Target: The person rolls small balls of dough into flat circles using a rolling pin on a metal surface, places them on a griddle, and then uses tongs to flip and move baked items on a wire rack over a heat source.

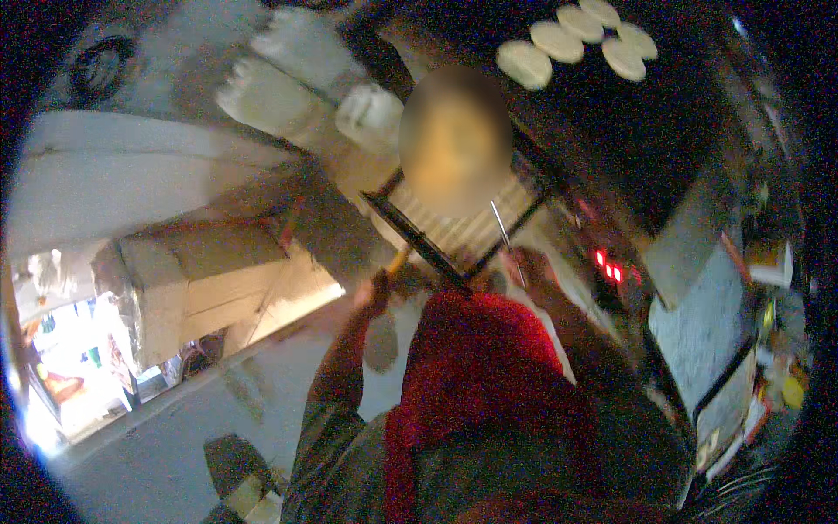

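Note:
Directly ahead is a dark-edged frame or tray [419, 237], with pale ridged strips [425, 209] inside it. A blurred oval patch hides its far middle. My right hand [533, 265] holds a thin metal rod [499, 219] at the frame's right side, its far tip over the strips. Close to the frame's left side is my left hand [374, 291], beside a small orange, stick-like thing [397, 261]. Blur and shadow obscure the left fingers, so whether they grip it is unclear. Red cloth [481, 367] covers my front, just below the frame's near corner.
Pale round discs [556, 42] lie on a dark surface at upper right. Whitish blocks [275, 98] are at upper left. A brown cardboard box [229, 288] stands left, above grey floor [163, 452]. A red-lit display [609, 266] and bluish panel [700, 327] are right.

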Motion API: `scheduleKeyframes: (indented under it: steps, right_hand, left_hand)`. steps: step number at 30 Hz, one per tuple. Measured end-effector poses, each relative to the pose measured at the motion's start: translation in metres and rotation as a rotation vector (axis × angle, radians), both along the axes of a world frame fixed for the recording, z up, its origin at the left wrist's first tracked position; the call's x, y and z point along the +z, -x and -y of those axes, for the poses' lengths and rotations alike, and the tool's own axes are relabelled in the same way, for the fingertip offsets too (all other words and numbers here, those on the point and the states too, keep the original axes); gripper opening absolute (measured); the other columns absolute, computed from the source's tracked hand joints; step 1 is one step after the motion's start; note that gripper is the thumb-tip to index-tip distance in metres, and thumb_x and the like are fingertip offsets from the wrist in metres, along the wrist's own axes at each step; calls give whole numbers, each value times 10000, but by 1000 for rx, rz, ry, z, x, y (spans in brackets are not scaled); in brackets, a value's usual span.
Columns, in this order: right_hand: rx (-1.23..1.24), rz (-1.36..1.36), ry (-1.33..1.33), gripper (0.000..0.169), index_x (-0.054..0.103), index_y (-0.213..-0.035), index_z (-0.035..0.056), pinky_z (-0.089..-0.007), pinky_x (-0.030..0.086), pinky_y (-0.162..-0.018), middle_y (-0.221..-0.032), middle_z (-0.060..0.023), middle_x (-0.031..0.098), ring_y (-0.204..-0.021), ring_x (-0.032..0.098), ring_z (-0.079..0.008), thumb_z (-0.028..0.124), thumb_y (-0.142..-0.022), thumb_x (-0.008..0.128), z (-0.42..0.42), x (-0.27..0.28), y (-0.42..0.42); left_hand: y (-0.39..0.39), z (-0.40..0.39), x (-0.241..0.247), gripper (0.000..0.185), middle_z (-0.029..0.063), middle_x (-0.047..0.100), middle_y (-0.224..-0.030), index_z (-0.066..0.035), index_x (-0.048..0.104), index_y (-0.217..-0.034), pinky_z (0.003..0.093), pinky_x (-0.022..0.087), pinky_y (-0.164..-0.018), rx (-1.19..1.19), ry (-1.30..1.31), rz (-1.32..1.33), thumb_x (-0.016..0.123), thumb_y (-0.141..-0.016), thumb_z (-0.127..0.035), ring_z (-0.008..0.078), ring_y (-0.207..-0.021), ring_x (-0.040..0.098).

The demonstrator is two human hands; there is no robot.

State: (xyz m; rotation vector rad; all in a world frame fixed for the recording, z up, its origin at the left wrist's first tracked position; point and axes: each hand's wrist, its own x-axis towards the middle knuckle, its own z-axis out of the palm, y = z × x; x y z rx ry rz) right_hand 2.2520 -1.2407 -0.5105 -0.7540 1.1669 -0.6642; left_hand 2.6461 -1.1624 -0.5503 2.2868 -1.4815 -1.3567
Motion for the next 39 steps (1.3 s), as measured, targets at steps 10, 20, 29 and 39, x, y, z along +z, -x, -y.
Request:
scheduleKeyframes:
  steps: [10,20,29,39]
  right_hand:
    - [201,245,-20,259,515,-855,127,-235,294,-498,-682,62,432,-581,381,-62,355,-947,594,83,100,-60]
    - [-47,26,206,317,630,-1096,101,-269,424,-584,-809,-6,568,-692,537,-116,347,-897,646,392,114,-304]
    - [16,-923,655,390,614,-1068,89,-352,452,-595,-798,-56,603,-697,579,-197,418,-860,647,680,98,-442]
    - [41,-1208,784,476,597,-1037,77,-443,482,-608,-785,-111,643,-703,626,-287,497,-819,648,679,99,-537]
  left_hand:
    - [154,173,-65,500,162,667,-940,-127,611,-1181,454,502,-709,-237,46,-334,474,-939,-543,335,-858,654]
    - [120,260,-130,591,176,578,-1206,-67,401,-1364,468,451,-922,-541,60,-791,580,-917,-411,306,-1092,573]
    - [-238,214,-107,559,169,580,-1234,-17,365,-1417,379,444,-976,165,37,-769,480,-992,-362,259,-1133,558]
    - [-234,290,-33,496,130,560,-1275,-33,497,-1323,383,391,-1021,-82,35,-742,519,-971,-382,272,-1182,523]
